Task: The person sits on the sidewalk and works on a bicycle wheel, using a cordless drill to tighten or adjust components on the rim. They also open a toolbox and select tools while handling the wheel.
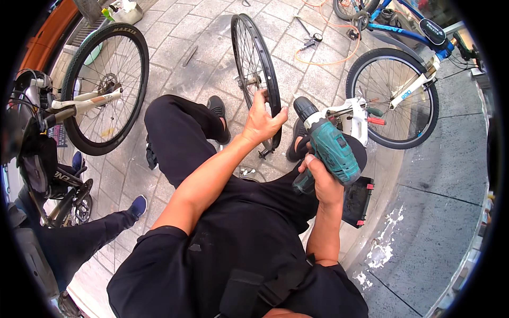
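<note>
Pale paving slabs [172, 45] with dark joints spread across the ground from 10 to 1 o'clock, lit as in daylight. At 3 to 5 o'clock a curved grey stone surface [440, 164] borders them, blotched with flaking white patches [389, 238] at 4.

At 12 o'clock a black-rimmed wheel [270, 71] stands nearly upright, seen almost edge-on between the person's shoes. The left hand [262, 123] holds its near side in a narrow grip, the thumb on the rim. At 3 o'clock the right hand [324, 180] is wrapped around the handle of a teal and black drill [334, 146], whose nose points toward 11.

At 1 o'clock an orange hose [323, 63] loops over the slabs beside a gauge [317, 37]; beyond it, toward 2, leans a blue bike [395, 30]. A black box [356, 204] lies at 4. Another bike's front tyre [142, 55] stands at 10, and at 8 another person's dark-trousered leg [93, 236] reaches in, ending in a blue shoe [138, 205].
</note>
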